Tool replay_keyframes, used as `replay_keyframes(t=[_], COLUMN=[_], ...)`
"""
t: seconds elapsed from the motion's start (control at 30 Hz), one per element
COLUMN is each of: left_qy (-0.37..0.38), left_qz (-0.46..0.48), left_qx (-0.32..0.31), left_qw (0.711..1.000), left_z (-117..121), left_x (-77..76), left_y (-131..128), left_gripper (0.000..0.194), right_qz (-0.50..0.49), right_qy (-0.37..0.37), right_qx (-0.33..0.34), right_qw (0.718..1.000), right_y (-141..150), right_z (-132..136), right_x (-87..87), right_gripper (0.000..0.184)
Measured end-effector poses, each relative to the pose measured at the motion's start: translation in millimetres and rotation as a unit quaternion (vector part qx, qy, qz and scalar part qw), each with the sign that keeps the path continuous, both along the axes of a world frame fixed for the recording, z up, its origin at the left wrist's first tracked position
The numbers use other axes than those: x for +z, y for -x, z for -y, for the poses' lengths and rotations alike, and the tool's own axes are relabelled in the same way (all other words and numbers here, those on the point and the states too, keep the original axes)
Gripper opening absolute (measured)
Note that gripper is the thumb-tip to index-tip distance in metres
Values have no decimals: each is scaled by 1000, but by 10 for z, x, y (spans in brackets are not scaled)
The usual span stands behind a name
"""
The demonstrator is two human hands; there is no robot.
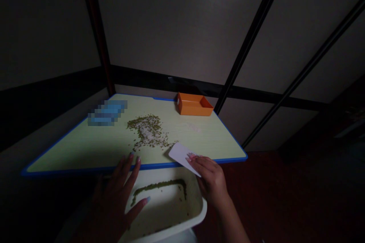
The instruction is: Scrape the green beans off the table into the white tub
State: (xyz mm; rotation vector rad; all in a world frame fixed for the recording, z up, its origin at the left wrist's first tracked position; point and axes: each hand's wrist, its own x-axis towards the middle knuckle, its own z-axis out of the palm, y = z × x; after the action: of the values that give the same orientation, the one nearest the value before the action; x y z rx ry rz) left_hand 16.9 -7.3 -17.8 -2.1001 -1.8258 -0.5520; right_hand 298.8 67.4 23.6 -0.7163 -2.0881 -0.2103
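Blue-edged table [205,142]: left hand [115,197], fingers spread, nothing seen in it, at the near edge, left of the grip. Green flakes [154,122] lie ahead and left of the grip, nearer that hand. White card [180,153], gripped by the right hand [212,178], slants its long axis toward them.

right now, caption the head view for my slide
Right hand holding a pale card near scattered green bits on a tabletop.

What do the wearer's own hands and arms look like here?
Both the left hand and right hand are ungloved, with long, pale, shiny nails. The right forearm shows no sleeve, watch or bracelet. The left forearm is too dark to judge.
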Motion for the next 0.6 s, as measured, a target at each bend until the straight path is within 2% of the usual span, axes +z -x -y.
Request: replay_keyframes(t=[0.27,0.6], left_qy=[13,35], left_qz=[24,25], left_qx=[3,20], left_qw=[1000,999], left_z=[4,12], left_x=[16,39], left_y=[-11,-17], left_gripper=[74,73], right_qz=[6,6], right_qy=[-18,7], right_qx=[-21,-25], right_qw=[1000,1000], right_y=[8,34], right_z=[-4,-100], right_x=[1,3], right_gripper=[42,43])
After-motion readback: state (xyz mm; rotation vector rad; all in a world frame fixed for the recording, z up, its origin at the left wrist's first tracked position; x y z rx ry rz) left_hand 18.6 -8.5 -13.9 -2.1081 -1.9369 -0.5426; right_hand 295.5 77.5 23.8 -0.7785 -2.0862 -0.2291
